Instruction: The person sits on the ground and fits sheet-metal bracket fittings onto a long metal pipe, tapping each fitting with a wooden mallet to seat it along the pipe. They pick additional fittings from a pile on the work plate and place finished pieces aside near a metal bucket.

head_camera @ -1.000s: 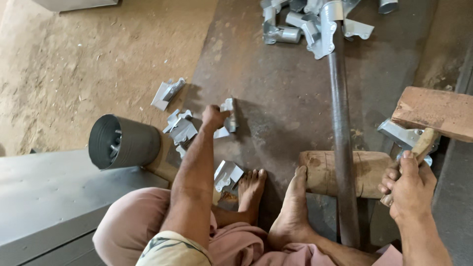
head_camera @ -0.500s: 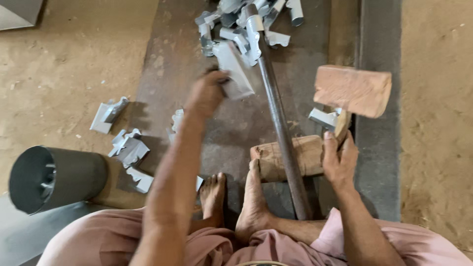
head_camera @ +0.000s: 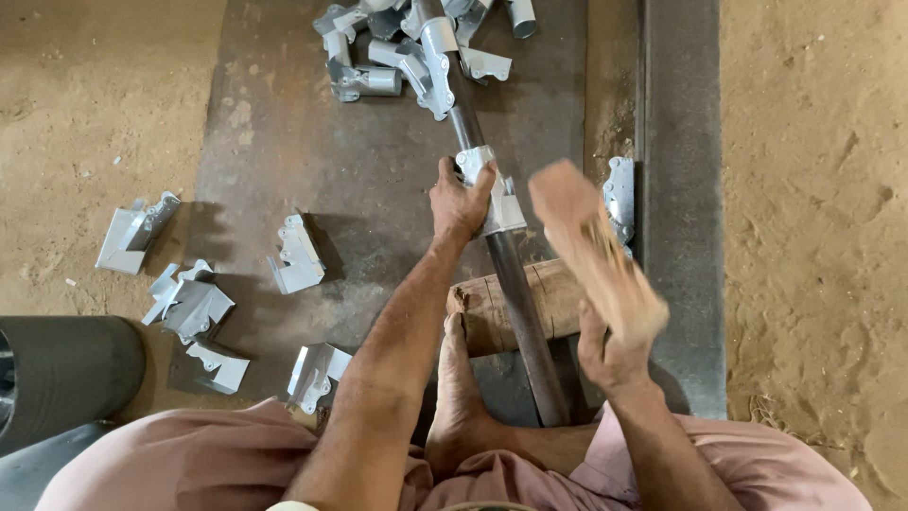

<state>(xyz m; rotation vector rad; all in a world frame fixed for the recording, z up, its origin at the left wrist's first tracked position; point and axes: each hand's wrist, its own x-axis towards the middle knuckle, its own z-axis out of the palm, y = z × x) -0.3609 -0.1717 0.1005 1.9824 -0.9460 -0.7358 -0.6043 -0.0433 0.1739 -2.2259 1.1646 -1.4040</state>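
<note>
The left hand is closed around a folded sheet-metal bracket and presses it against a dark steel pipe, apparently so that the round bar backs the thin metal like a forming bar. The pipe runs from between the person's legs out past the left hand, and just behind that hand it rests across a short wooden log, which props it off the floor. A bare foot lies against the near side of the log, seemingly to steady it.

The right hand grips the lower end of a flat wooden mallet, raised and motion-blurred just to the right of the bracket, its broad face turned towards it. Wood, judged from its use here, would bend the sheet without marking it.

Beyond the left hand, at the pipe's far end, lies a heap of curled metal pieces. To the left of the left arm, within its reach, flat folded brackets are scattered over a rusty floor plate. One more bracket leans beside a steel beam just beyond the mallet. A dark cylinder sits far left of the left elbow.
</note>
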